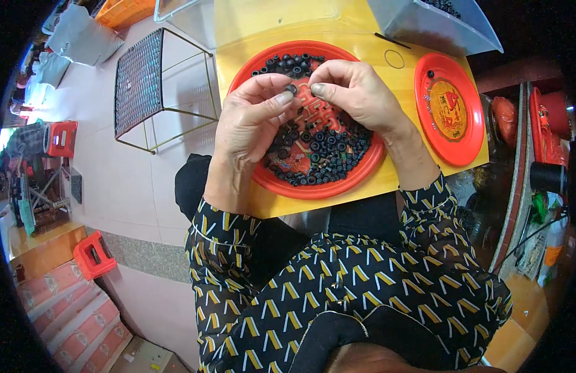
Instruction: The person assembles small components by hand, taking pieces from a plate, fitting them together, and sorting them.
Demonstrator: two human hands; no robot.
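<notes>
Yellow bench (424, 180): I see both hands pinching small black rubber ring (291, 88) above round red plastic tray (362, 168); left hand (250, 118), right hand (356, 93) fingers clenched on it. Advise keeping ring over tray.

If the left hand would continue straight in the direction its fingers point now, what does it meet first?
Probably the right hand: the left hand points rightward, pinching a small black ring, fingertips nearly touching. Depth is unclear.

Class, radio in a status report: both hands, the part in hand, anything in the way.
Left hand and right hand pinch one small black rubber ring over the round red plastic tray of black rings. Nothing in the way.
</notes>
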